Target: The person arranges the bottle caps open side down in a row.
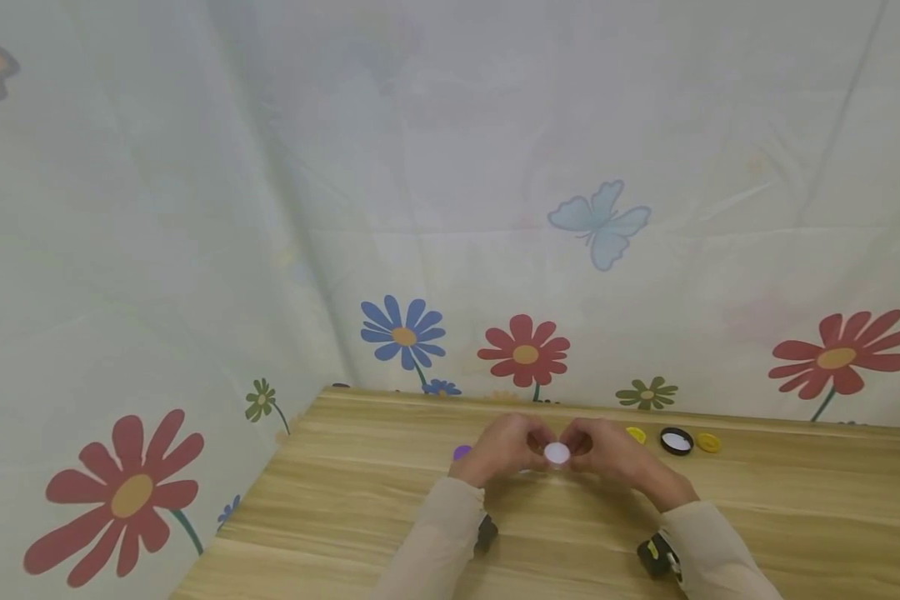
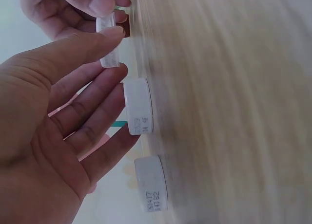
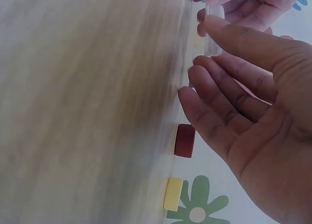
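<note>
A small white, ridged-edged bottle cap [image 1: 557, 453] is held up just above the table between both hands. The left hand [image 1: 510, 446] pinches its left side, thumb in front, and the right hand [image 1: 603, 448] pinches the opposite side. The cap looks translucent on edge in the left wrist view. Beside the left hand's fingers stands a white cap [image 2: 139, 107] with printed digits, and another printed white cap [image 2: 151, 184] stands farther along. Below the right hand's fingers in its wrist view are a dark red cap [image 3: 185, 141] and a yellow cap [image 3: 173, 194].
A purple disc [image 1: 462, 452] shows left of the left hand. Right of the hands, a yellow cap [image 1: 636, 435], a dark-rimmed cap with a white inside [image 1: 677, 442] and another yellow cap [image 1: 708, 442] lie in a row. The wooden table [image 1: 330, 483] meets a flower-printed curtain [image 1: 450, 167].
</note>
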A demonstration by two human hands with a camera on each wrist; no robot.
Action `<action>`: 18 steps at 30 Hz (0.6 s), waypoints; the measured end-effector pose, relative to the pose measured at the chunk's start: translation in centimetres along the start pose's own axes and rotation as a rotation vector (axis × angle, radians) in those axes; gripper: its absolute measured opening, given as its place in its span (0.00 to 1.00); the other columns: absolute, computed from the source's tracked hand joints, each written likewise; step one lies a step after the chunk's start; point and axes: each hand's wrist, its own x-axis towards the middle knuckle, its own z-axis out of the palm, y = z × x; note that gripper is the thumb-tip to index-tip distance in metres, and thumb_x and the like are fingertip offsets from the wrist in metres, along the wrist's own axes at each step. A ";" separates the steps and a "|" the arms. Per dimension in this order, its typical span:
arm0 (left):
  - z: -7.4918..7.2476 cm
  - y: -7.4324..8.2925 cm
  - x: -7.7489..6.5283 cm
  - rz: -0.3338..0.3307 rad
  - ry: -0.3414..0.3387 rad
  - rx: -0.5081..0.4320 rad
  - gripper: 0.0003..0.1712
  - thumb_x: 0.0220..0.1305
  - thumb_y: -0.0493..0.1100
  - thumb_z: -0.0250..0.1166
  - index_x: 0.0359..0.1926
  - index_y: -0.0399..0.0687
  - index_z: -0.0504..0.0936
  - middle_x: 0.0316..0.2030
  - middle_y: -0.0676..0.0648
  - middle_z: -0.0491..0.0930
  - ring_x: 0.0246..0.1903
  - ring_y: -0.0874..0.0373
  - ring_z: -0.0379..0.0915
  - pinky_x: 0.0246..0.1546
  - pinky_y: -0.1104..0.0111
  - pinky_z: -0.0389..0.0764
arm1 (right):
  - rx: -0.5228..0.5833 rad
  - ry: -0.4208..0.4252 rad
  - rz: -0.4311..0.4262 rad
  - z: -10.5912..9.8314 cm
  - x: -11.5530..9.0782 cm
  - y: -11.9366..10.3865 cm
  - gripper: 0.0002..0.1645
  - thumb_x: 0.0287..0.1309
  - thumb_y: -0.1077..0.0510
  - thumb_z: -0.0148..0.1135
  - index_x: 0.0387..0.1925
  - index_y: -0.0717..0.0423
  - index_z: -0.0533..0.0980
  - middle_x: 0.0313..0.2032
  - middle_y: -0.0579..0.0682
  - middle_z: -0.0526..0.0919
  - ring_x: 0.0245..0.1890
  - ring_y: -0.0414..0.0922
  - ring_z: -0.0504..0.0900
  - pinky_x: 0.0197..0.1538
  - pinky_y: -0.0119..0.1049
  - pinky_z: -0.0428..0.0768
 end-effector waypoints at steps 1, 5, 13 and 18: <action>0.0 0.0 0.0 0.001 -0.002 0.003 0.14 0.57 0.35 0.82 0.44 0.45 0.91 0.35 0.55 0.87 0.36 0.65 0.79 0.44 0.75 0.79 | 0.002 0.001 -0.003 0.0 0.0 0.0 0.13 0.57 0.66 0.79 0.41 0.60 0.83 0.36 0.47 0.84 0.36 0.43 0.80 0.41 0.36 0.82; 0.2 0.0 0.1 0.009 -0.007 0.006 0.12 0.57 0.34 0.81 0.43 0.45 0.92 0.35 0.55 0.88 0.37 0.66 0.80 0.46 0.75 0.79 | -0.003 -0.003 -0.015 0.0 -0.1 0.1 0.14 0.56 0.65 0.80 0.40 0.61 0.82 0.35 0.47 0.84 0.36 0.43 0.79 0.40 0.35 0.82; 0.4 0.1 0.0 -0.001 -0.021 0.022 0.12 0.56 0.34 0.82 0.42 0.45 0.93 0.34 0.56 0.89 0.37 0.66 0.81 0.46 0.75 0.79 | -0.019 -0.023 -0.034 0.1 -0.1 0.3 0.15 0.54 0.64 0.82 0.40 0.62 0.83 0.34 0.47 0.85 0.34 0.41 0.80 0.39 0.34 0.82; 0.4 0.2 0.1 -0.011 -0.019 0.036 0.11 0.57 0.35 0.82 0.42 0.45 0.93 0.33 0.56 0.88 0.37 0.64 0.80 0.46 0.73 0.79 | -0.022 -0.027 -0.021 0.2 -0.1 0.3 0.15 0.54 0.64 0.82 0.40 0.61 0.82 0.34 0.46 0.84 0.34 0.41 0.79 0.40 0.34 0.82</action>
